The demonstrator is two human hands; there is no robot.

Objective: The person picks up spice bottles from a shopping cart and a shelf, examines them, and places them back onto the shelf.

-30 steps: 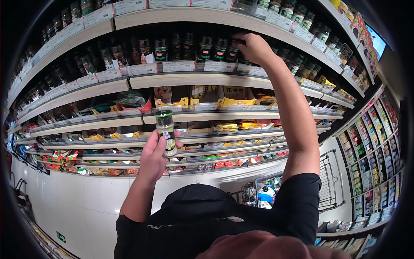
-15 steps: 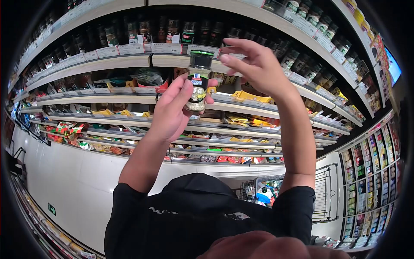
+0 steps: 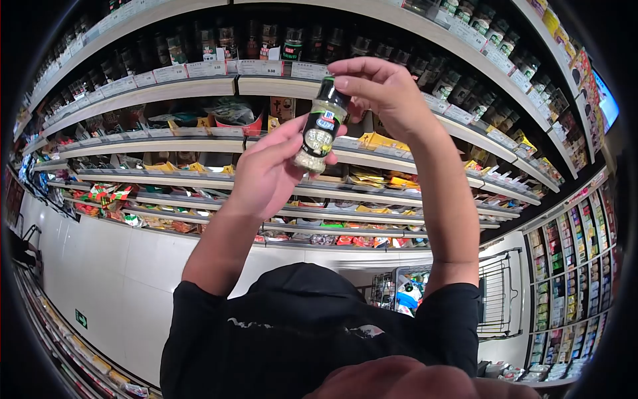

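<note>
A small glass spice jar (image 3: pixel 320 128) with a black label and pale contents is held up in front of the store shelves, tilted to the right. My left hand (image 3: pixel 266 174) cups its lower part with the thumb and fingers. My right hand (image 3: pixel 380 90) pinches the jar's dark top from above. Behind the hands runs a shelf row of similar dark-capped spice jars (image 3: pixel 266 41) with white price tags below them.
Lower shelves (image 3: pixel 372 179) hold yellow, red and green packets. A wire shopping cart (image 3: pixel 465 292) with goods stands at the lower right. Another shelf unit of small packs (image 3: pixel 571 266) fills the right side. White floor lies below left.
My left hand raised the jar from chest height to shelf level. My right hand came off the upper shelf row and closed on the jar's top, and the jar now tilts right.
</note>
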